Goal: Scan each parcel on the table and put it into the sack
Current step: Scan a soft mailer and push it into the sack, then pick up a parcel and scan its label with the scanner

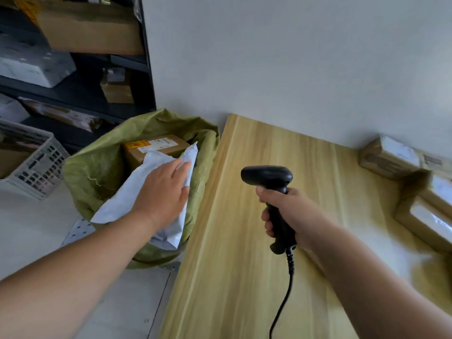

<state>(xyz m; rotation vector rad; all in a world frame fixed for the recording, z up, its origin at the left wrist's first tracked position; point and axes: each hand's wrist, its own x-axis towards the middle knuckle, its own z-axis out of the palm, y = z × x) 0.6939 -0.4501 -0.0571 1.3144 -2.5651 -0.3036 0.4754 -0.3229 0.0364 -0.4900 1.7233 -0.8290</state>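
At centre left of the frame I see the left hand (162,192) lying palm down on a white parcel (122,201). Its fingers (179,167) are straight and close together, and its thumb sits at the parcel's right edge. I cannot tell whether the thumb hooks under. The parcel lies tilted in the open mouth of the green sack (97,167), resting against a cardboard box (156,148) already inside. The sack stands on the floor, just beside the left edge of the bench (232,277).

Right of centre, above the bench, the right hand (291,211) grips the handle of a black scanner (269,177), with its fingers curled round it. The scanner's cable (286,297) hangs down.

At the right edge, two taped parcels (389,159) (425,216) lie on the bench near the wall. Both are blurred.

At upper left, shelves (73,94) hold boxes, with a crate (36,165) below.
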